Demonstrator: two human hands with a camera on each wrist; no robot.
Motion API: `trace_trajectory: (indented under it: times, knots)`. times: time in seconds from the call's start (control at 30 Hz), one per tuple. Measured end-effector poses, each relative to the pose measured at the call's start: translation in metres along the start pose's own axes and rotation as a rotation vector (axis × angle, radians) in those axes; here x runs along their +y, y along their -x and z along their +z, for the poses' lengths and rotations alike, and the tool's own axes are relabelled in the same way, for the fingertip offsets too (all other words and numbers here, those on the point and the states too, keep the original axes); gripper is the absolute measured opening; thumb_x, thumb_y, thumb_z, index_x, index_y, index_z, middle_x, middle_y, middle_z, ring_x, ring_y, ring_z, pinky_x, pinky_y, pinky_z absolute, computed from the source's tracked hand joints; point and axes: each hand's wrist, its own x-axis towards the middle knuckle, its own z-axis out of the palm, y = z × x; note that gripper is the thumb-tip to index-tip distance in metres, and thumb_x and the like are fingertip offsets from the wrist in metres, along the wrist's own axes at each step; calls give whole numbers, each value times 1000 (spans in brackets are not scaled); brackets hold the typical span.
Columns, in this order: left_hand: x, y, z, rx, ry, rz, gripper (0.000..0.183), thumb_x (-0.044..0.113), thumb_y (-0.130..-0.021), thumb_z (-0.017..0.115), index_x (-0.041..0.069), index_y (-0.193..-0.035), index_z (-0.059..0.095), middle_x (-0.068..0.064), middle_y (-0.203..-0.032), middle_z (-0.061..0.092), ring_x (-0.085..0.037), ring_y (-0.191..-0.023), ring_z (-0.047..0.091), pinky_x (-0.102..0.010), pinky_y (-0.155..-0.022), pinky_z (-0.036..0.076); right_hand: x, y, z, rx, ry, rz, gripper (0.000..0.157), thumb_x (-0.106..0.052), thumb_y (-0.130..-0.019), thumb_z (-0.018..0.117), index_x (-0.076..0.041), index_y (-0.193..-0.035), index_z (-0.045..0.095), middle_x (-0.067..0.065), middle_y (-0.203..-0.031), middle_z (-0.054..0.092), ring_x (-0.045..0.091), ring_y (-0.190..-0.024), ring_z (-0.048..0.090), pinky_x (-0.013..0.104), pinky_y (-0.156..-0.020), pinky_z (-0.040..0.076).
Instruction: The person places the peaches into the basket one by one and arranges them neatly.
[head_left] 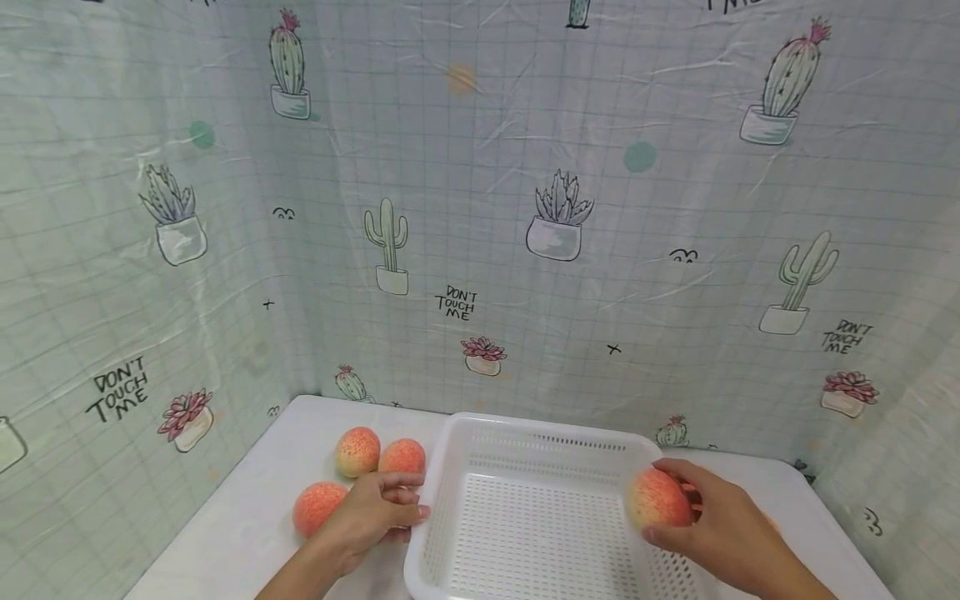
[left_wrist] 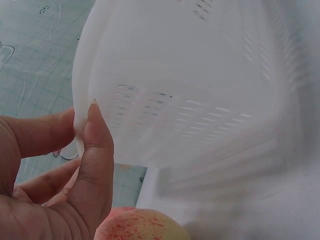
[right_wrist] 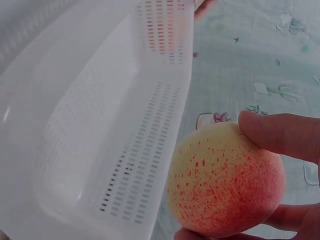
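A white plastic basket (head_left: 540, 533) with slotted walls stands on the white table and holds nothing. My left hand (head_left: 375, 512) pinches its left rim, the thumb on one side and fingers on the other, as the left wrist view shows at the basket's rim (left_wrist: 82, 100). In my right hand (head_left: 720, 521), a red-and-yellow peach (head_left: 662, 500) is gripped between thumb and fingers, over the basket's right rim. The right wrist view has this peach (right_wrist: 227, 180) close beside the basket wall (right_wrist: 145, 150).
Three more peaches lie left of the basket: one at the back (head_left: 357, 452), one beside the rim (head_left: 402, 458) and one nearer the front (head_left: 318, 507). A bit of orange shows behind my right hand. A cactus-print sheet (head_left: 480, 208) hangs around the table (head_left: 247, 517).
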Motion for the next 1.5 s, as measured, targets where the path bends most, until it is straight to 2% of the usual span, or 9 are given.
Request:
trace_trajectory:
  times: [0.1,0.33,0.5,0.9,1.03,1.27,1.5]
  knots:
    - [0,0,1,-1,2,1,62,3,-85,82,-9,-140,56,-2,-91,66,-14,-78,65,-30,-69,59,-4,-1,1,1,-2,-25,92,-39,-70,95,-6,-146,54,18,-138,64,26,-109,69,43,-82,63]
    - [-1,-2,1,2,0,3,61,2,-85,81,-9,-140,56,-2,-90,66,-14,-77,65,-30,-69,59,-12,-6,2,9,2,-61,90,-35,-72,95,-8,-147,54,15,-136,66,20,-103,69,32,-74,59]
    - [-2,-2,1,5,0,5,60,1,-85,81,-10,-139,56,-1,-88,65,-14,-75,64,-30,-68,58,-17,-8,5,13,-7,-85,88,-32,-72,95,-8,-147,54,12,-135,67,20,-105,69,29,-72,57]
    - [-2,0,1,3,-3,5,61,3,-85,82,-10,-139,56,1,-86,63,-13,-76,63,-29,-67,58,-27,-12,11,9,-24,-76,89,-32,-70,96,-11,-146,56,13,-137,66,22,-105,70,35,-73,60]
    - [-2,0,1,-1,-1,10,61,3,-85,82,-10,-138,56,1,-86,63,-13,-75,63,-29,-67,58,-29,-12,12,20,-17,-91,88,-34,-68,96,-14,-145,58,9,-135,68,19,-104,71,32,-72,59]
    - [-4,-2,1,-11,1,19,61,3,-86,82,-10,-139,56,1,-87,64,-12,-76,64,-29,-66,57,-33,-12,14,40,-23,-136,83,-32,-67,96,-16,-141,61,4,-121,73,14,-99,70,29,-72,55]
    - [-4,-3,-1,-9,-3,17,61,3,-85,82,-10,-139,56,1,-86,63,-13,-75,64,-29,-66,57,-38,-14,18,31,-60,-173,82,-27,-67,96,-12,-140,62,7,-126,72,15,-101,71,27,-73,55]
